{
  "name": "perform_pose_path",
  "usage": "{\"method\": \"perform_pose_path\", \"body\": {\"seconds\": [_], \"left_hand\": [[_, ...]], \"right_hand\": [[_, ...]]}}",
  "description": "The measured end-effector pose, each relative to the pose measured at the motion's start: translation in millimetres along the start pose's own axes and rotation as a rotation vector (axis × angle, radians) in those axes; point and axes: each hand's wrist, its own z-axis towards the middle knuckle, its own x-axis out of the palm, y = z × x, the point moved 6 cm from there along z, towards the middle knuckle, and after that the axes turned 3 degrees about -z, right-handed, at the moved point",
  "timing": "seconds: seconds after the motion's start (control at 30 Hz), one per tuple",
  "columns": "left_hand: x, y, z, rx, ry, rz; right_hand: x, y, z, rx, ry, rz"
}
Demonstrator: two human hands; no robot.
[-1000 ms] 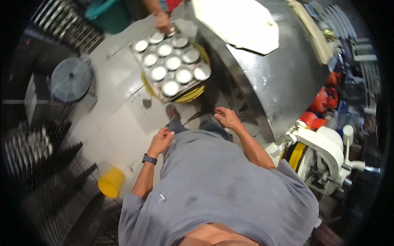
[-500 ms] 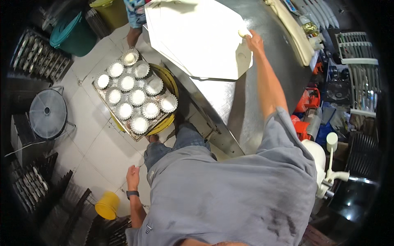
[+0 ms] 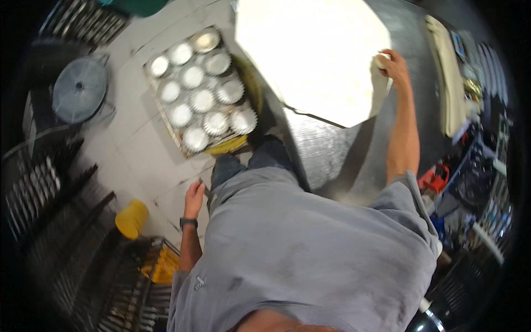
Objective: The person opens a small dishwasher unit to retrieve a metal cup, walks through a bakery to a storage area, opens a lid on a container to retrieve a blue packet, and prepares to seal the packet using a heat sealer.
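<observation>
My right hand [image 3: 394, 66] reaches out over the steel table and pinches a small pale lump [image 3: 381, 60], which looks like dough, at the right edge of a large white board [image 3: 315, 55]. The board has cut corners and lies on the table, its surface washed out by glare. Low by my left hip hangs my left hand [image 3: 193, 195], fingers loosely bent, with nothing visible in it. Left of the table, a worn tray [image 3: 166, 119] carries several fluted cups [image 3: 203, 100] with white contents; one at the far end looks more cream-coloured.
The steel table [image 3: 315, 149] runs along my front right, with a rolled cream cloth [image 3: 445, 77] on it. Beneath the tray shows a yellow tub [image 3: 229, 145]. On the left stand a round fan [image 3: 80, 88], dark racks and a yellow bucket [image 3: 131, 218]. Tools and red items crowd the right.
The view has shifted, so the tray and board appear higher and the board further right. My right hand still pinches the pale lump at the board's edge; my left hand still hangs low.
</observation>
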Motion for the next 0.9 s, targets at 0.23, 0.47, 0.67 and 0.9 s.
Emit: {"method": "perform_pose_path", "body": {"seconds": [0.23, 0.47, 0.67, 0.9], "left_hand": [[53.7, -215.8, 49.7, 0.500, -0.127, -0.199], [174.5, -474.8, 86.5, 0.855, -0.173, -0.104], [203.5, -492.8, 94.4, 1.002, -0.327, 0.113], [268.8, -532.6, 102.7, 1.062, -0.401, 0.586]], "right_hand": [[57.6, 72.8, -69.7, -0.237, -0.053, 0.548], [105.3, 76.3, -102.3, -0.460, -0.378, 0.713], [106.6, 71.2, -101.0, -0.385, -0.274, 0.869], [78.6, 48.9, -69.7, -0.346, -0.287, 0.903]]}}
